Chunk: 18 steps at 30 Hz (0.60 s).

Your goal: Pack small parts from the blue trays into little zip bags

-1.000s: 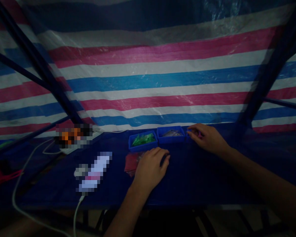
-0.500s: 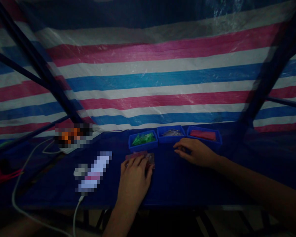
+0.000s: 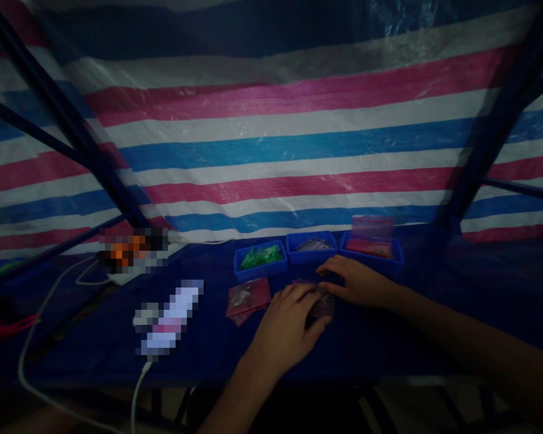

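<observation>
My left hand point(image 3: 289, 316) rests on a small clear plastic bag point(image 3: 324, 305) on the blue table, fingers over its far side and thumb at its near side. Part of the bag is hidden under this hand. Just beyond the bag's right side is my right hand point(image 3: 362, 281), fingers bent and apart from the thumb, with nothing visible in it. Its thumb tip is close to the bag; contact cannot be made out. A small stack of pinkish plastic bags point(image 3: 250, 296) lies left of my left hand, the top one with something greyish inside.
Three blue trays stand in a row: one with green pieces point(image 3: 261, 257), one with greyish items point(image 3: 314, 244), one with pink packets point(image 3: 368, 246) and a clear zip bag point(image 3: 373, 226) sticking up. At left are a blurred-out phone point(image 3: 174, 317), a white cable point(image 3: 138, 386) and a power strip point(image 3: 172, 250).
My left hand has moved right from the stack of bags, which now shows, to a bag near my right hand. A clear zip bag now sticks up in the right tray.
</observation>
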Tool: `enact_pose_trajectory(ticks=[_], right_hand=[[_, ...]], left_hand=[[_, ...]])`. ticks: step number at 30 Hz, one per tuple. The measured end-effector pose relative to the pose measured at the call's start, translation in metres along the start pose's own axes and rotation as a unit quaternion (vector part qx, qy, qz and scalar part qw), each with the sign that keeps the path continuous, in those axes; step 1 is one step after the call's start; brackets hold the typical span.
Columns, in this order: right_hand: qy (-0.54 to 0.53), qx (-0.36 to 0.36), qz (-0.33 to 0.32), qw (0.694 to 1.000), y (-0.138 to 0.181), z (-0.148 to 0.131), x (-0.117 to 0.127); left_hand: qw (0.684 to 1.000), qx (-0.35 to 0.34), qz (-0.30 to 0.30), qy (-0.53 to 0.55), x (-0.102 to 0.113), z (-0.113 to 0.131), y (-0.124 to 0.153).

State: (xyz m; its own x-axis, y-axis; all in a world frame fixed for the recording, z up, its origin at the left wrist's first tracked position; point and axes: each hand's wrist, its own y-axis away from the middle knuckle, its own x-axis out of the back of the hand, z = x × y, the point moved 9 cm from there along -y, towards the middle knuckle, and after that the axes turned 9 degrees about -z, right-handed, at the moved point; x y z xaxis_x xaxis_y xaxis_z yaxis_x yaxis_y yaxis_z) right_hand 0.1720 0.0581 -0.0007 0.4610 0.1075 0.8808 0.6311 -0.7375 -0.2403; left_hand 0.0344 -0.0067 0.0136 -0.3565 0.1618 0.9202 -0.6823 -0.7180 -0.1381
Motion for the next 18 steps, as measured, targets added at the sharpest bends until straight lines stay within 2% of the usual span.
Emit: enact_pose_trajectory(ticks=[6, 13, 18], right_hand=[[-0.063, -0.031, -0.023, 0.997, -0.003, 0.006, -0.006], [-0.115, -0.051, -0.024, 0.992, -0.005, 0.004, -0.006], [-0.117, -0.065, -0.028, 0.991, -0.005, 0.002, -0.004]], left_hand=[[1.0, -0.011, 0.005, 0.011, 0.012, -0.02, -0.024], [0.998, -0.042, -0.022, 0.028, 0.007, -0.031, -0.046], [0.997, -0.038, -0.051, 0.031, 0.005, -0.04, -0.056]])
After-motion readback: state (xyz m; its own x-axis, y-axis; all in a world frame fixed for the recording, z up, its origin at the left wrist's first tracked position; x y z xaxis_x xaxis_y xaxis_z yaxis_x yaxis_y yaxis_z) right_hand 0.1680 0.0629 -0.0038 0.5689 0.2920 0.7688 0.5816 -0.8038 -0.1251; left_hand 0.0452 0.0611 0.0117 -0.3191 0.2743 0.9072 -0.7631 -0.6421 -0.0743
